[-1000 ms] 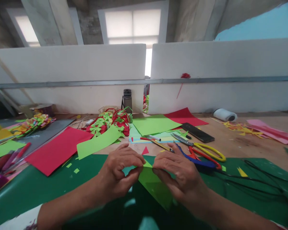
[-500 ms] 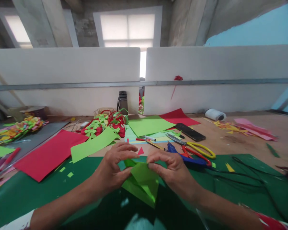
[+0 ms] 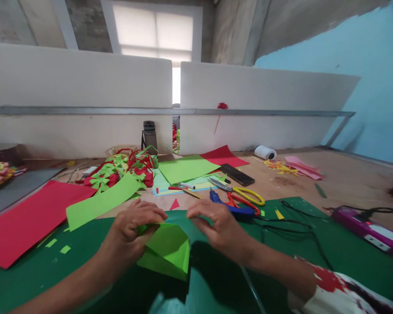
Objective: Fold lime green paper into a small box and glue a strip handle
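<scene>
My left hand [image 3: 132, 229] is closed on the upper left edge of a folded light-green paper [image 3: 170, 246], with the fingers over it and the thumb in front. The paper has creased flaps and hangs above the green mat. Just to its right is my right hand [image 3: 219, 226], off the paper, its fingers curved and the thumb a little apart from the forefinger. I see nothing in it. Beyond the right hand lie a blue glue gun [image 3: 231, 205] and scissors [image 3: 240, 192] with yellow handles.
A green mat [image 3: 91, 244] covers the near table. Red paper [image 3: 36, 218] and a light-green strip [image 3: 103, 200] lie left, near bows and ribbons [image 3: 118, 170]. A phone [image 3: 236, 174], a bottle [image 3: 149, 135] and a thread roll [image 3: 265, 151] stand or lie farther back. A purple power strip [image 3: 370, 226] is right.
My right hand has let go of the green paper and is now apart from it. My left hand keeps hold of the paper. The view has turned to the right, bringing in the power strip.
</scene>
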Tool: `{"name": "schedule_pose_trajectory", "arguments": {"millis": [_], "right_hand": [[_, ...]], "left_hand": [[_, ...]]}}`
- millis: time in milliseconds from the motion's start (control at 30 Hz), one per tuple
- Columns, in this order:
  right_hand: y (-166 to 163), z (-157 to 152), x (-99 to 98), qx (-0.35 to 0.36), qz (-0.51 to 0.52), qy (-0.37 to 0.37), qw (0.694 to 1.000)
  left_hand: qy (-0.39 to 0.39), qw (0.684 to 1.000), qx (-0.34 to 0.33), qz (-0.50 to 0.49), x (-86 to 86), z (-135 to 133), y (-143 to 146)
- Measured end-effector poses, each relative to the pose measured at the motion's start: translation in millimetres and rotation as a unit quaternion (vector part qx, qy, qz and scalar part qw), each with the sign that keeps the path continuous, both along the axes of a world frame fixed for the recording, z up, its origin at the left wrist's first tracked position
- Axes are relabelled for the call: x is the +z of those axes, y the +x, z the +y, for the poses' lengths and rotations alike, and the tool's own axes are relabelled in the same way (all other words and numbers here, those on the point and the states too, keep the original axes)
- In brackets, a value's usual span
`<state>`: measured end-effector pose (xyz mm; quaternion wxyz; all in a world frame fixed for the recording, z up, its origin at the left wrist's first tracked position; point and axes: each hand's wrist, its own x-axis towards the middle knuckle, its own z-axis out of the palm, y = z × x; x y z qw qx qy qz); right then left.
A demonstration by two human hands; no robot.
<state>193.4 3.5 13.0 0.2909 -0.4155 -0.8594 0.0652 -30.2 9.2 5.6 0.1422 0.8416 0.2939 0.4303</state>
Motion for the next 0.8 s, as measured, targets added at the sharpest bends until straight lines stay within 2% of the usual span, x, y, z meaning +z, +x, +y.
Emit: {"name": "schedule_pose_trajectory", "arguments": {"millis": [33, 100, 200, 300, 400, 467, 567, 600, 633, 700, 733, 800], "right_hand": [[10.9, 5.7, 1.7, -0.061, -0.107, 0.010, 0.992], [37.1, 17.2, 3.4, -0.133, -0.160, 0.004, 0.978], [74.9, 29.3, -1.6, -0.203, -0.220, -0.036, 0.954], [95.8, 33.8, -14.6, -0.225, -0.256, -0.079, 0.937], [100.6, 35.1, -23.2, -0.221, -0.253, -0.102, 0.936], [101.6, 35.5, -19.7, -0.203, -0.235, -0.111, 0.944], [107.2, 36.0, -1.8, -0.165, -0.185, -0.117, 0.962], [109.9, 36.2, 5.1, -0.154, -0.140, -0.123, 0.970], [112.5, 36.3, 11.0, -0.150, -0.053, -0.138, 0.978], [115.3, 36.0, 18.1, -0.148, 0.100, -0.168, 0.969], [114.5, 35.2, 18.8, -0.150, 0.152, -0.179, 0.961], [106.8, 32.0, 15.6, -0.147, 0.184, -0.189, 0.954]], "left_hand": [[0.017, 1.000, 0.002, 0.002, 1.6, 1.5, -2.1], [0.068, 0.998, 0.007, 0.011, 4.9, 4.7, -6.2], [0.138, 0.990, 0.030, 0.027, 7.8, 8.9, -10.4], [0.159, 0.985, 0.045, 0.043, 8.0, 11.7, -11.5], [0.156, 0.985, 0.049, 0.056, 7.1, 12.4, -10.7], [0.150, 0.986, 0.053, 0.059, 6.7, 12.2, -10.3], [0.132, 0.987, 0.061, 0.064, 6.6, 12.1, -10.6], [0.127, 0.988, 0.063, 0.064, 6.7, 12.4, -11.0], [0.124, 0.988, 0.065, 0.064, 6.7, 12.8, -11.3], [0.127, 0.987, 0.071, 0.064, 6.6, 13.5, -12.0], [0.132, 0.986, 0.074, 0.064, 6.5, 13.7, -12.2], [0.144, 0.984, 0.082, 0.063, 6.3, 13.5, -12.4]]}}
